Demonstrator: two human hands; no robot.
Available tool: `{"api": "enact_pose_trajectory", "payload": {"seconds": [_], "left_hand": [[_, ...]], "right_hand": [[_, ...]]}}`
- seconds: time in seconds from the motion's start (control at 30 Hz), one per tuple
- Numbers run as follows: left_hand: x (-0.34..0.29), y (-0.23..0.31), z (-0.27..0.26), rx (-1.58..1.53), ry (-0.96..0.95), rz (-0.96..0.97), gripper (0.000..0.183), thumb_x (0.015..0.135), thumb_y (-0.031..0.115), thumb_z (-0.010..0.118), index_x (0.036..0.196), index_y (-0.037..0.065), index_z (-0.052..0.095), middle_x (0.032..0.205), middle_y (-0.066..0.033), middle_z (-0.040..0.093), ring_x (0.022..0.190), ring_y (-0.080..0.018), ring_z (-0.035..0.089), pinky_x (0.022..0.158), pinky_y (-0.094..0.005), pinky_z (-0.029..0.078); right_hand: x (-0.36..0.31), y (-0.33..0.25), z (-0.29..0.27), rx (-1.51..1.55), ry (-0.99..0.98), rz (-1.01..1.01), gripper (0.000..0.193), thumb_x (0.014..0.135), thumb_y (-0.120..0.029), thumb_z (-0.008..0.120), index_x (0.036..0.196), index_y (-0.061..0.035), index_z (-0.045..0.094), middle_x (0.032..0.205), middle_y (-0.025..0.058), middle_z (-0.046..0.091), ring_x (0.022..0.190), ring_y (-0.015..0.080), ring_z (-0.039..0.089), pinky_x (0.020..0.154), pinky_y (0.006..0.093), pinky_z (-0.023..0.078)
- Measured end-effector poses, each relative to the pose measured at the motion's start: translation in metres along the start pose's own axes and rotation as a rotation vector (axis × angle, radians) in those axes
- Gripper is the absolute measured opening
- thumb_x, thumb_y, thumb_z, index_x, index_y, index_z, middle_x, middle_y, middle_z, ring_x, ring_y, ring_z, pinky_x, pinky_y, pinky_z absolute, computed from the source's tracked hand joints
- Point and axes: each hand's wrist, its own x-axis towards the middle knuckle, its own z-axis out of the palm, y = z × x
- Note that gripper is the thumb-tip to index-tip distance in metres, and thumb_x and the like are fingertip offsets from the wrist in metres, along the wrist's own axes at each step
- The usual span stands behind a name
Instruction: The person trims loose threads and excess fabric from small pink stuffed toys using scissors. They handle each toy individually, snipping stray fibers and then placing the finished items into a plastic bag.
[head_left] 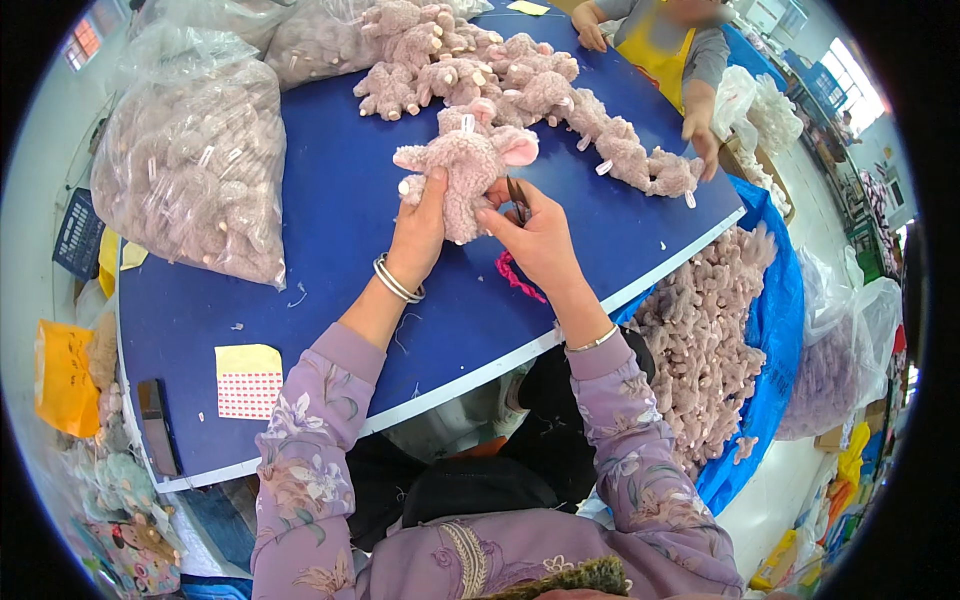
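Observation:
A fluffy pale-pink plush toy (462,175) with pink inner ears and a small white tag is held up over the blue table (340,240). My left hand (418,228) grips it from the left side, thumb pressed into the plush. In my right hand (537,238) is a pair of dark thread snips (517,197), blades upward, close against the toy's right side. Below that hand a bright pink braided cord (516,277) hangs or lies on the table; whether it joins the snips is hidden. Beyond the toy lies a pile of similar plush toys (470,72).
A clear bag of plush toys (190,165) stands at the left. A sheet of red-printed stickers (249,392) and a dark phone-like object (157,428) lie near the front-left edge. A blue sack (778,320) full of plush pieces sits right. Across the table, a co-worker's hand (701,142) nears the toys.

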Motion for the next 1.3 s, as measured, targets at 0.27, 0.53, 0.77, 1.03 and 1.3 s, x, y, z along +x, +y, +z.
{"api": "enact_pose_trajectory", "payload": {"seconds": [0.27,0.53,0.77,1.03,1.3], "left_hand": [[-0.007,0.008,0.015,-0.223,-0.107,-0.040,0.040,0.101,0.040,0.047,0.111,0.003,0.059,0.099,-0.0073,0.064,0.086,-0.0139,0.062,0.075,-0.0272,0.051],[-0.008,0.011,0.013,-0.207,-0.114,-0.097,0.028,0.095,0.022,0.059,0.117,0.005,0.054,0.096,-0.0055,0.064,0.084,-0.0126,0.063,0.071,-0.0262,0.053],[-0.007,0.011,0.004,-0.288,-0.109,-0.105,0.031,0.094,0.018,0.058,0.121,0.004,0.053,0.105,-0.0068,0.063,0.089,-0.0162,0.065,0.074,-0.0291,0.055],[-0.003,-0.003,0.022,-0.221,-0.015,-0.071,0.034,0.092,0.016,0.059,0.124,0.004,0.052,0.112,-0.0096,0.062,0.099,-0.0210,0.064,0.083,-0.0334,0.054],[-0.007,0.010,0.002,-0.194,-0.125,-0.191,0.035,0.095,0.014,0.056,0.127,0.003,0.047,0.110,-0.0086,0.061,0.093,-0.0178,0.063,0.071,-0.0290,0.054]], "right_hand": [[-0.002,-0.003,0.010,-0.162,0.048,-0.075,0.031,0.079,-0.008,0.074,0.106,0.0023,0.061,0.081,0.0023,0.058,0.066,0.0065,0.047,0.058,0.0231,0.041],[-0.001,-0.002,0.004,-0.175,-0.042,-0.078,0.029,0.081,-0.012,0.072,0.105,0.0037,0.063,0.078,0.0055,0.059,0.066,0.0114,0.052,0.060,0.0268,0.046],[-0.003,-0.013,0.018,-0.211,0.022,0.001,0.023,0.082,-0.012,0.071,0.096,0.0040,0.062,0.075,0.0044,0.059,0.066,0.0101,0.051,0.063,0.0284,0.046],[-0.006,-0.006,-0.003,-0.137,-0.011,-0.043,0.022,0.085,-0.014,0.064,0.097,0.0039,0.063,0.082,0.0161,0.067,0.073,0.0214,0.065,0.067,0.0340,0.051],[0.001,-0.015,-0.004,-0.007,-0.095,-0.007,0.016,0.088,-0.008,0.058,0.078,0.0047,0.058,0.067,0.0090,0.062,0.062,0.0147,0.061,0.062,0.0309,0.050]]}}
